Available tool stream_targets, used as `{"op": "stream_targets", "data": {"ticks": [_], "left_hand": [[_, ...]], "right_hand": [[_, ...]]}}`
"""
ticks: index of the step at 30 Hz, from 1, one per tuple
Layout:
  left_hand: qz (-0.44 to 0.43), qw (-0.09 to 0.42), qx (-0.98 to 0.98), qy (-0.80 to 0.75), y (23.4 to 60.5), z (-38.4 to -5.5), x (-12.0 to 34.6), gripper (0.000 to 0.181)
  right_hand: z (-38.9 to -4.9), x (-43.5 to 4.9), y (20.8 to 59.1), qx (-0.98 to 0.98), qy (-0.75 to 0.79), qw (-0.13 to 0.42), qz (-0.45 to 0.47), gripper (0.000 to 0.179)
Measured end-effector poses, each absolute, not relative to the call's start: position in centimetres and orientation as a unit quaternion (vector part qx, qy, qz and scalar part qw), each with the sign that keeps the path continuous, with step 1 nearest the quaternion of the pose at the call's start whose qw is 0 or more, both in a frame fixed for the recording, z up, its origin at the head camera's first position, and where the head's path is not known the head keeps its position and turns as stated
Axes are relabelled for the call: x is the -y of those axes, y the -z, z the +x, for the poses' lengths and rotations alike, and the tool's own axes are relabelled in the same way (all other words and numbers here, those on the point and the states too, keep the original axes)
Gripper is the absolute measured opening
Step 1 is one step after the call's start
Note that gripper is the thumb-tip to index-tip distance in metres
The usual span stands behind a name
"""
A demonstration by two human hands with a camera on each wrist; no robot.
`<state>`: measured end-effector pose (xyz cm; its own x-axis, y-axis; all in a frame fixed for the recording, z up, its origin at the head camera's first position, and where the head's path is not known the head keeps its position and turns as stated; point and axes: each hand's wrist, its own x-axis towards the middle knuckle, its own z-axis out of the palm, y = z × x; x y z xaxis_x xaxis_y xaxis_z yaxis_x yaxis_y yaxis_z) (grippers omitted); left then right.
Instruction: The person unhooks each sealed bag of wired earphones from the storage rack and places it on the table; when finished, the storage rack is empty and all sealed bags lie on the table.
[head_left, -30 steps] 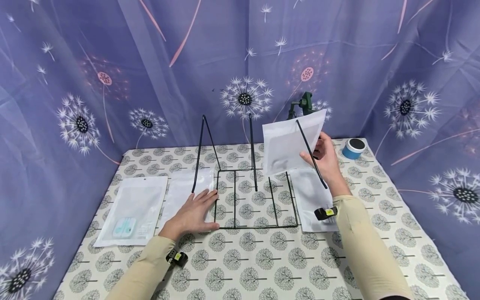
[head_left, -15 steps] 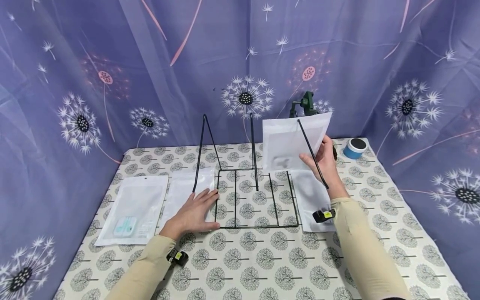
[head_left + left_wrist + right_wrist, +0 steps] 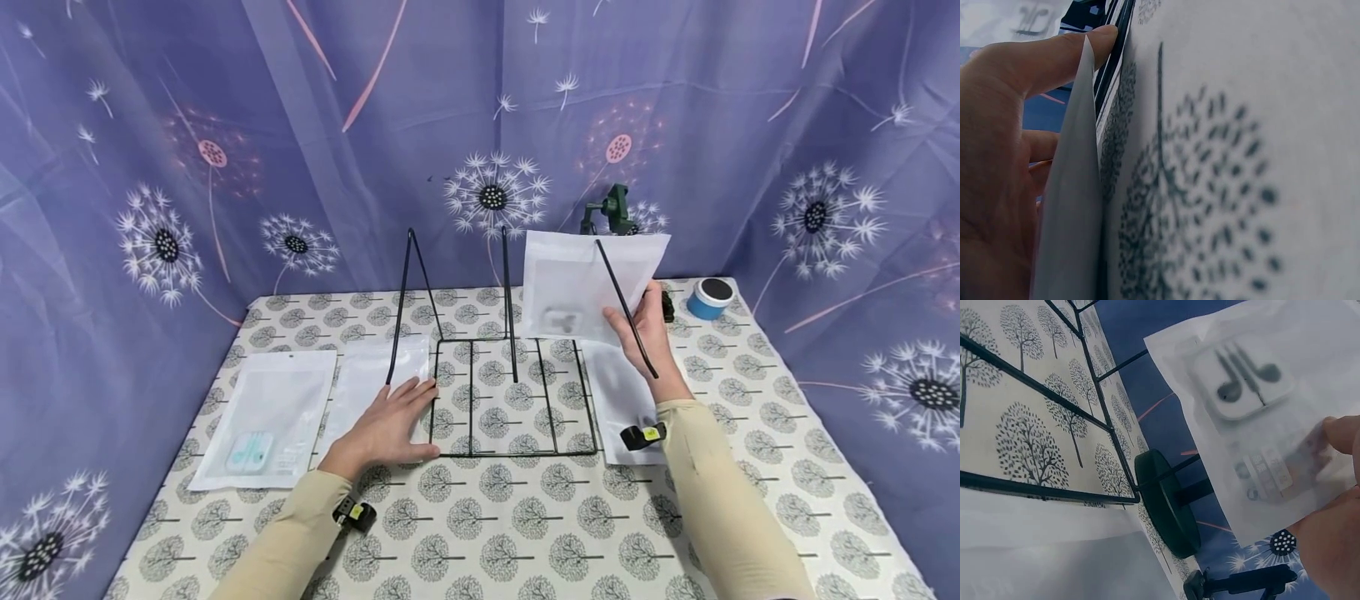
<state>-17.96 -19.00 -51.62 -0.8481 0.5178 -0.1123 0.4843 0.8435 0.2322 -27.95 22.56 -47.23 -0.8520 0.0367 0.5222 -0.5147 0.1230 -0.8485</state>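
My right hand [image 3: 648, 337] pinches the right edge of a white zip pouch [image 3: 566, 283], holding it upright above the back right of a black wire rack [image 3: 517, 454]. Through the pouch, the right wrist view shows wired earphones [image 3: 1244, 381] in a square case. One slanting rack divider crosses in front of the pouch. My left hand [image 3: 382, 429] rests with spread fingers at the rack's left side, over a flat white pouch [image 3: 382, 362]. In the left wrist view, the thumb [image 3: 1054, 65] reaches the rack's bar past a raised pouch edge.
Another pouch [image 3: 277, 392] with a pale turquoise earphone case lies at the far left. Partly beneath my right forearm lies a further white pouch [image 3: 615, 383]. A dark green stand [image 3: 615, 208] and a blue tub [image 3: 708, 298] are at the back right.
The held pouch has come down slightly and levelled out, its top right corner shifting right. My right wrist has moved a little left. My left hand stays in place.
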Motion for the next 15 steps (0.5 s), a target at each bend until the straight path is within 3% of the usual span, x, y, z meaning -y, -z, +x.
{"op": "stream_targets", "data": {"ticks": [15], "left_hand": [[0.262, 0.086, -0.956, -0.095, 51.9, -18.09, 18.99, 0.101]], "right_hand": [[-27.61, -22.79, 47.34, 0.708, -0.651, 0.204, 0.181, 0.051]]}}
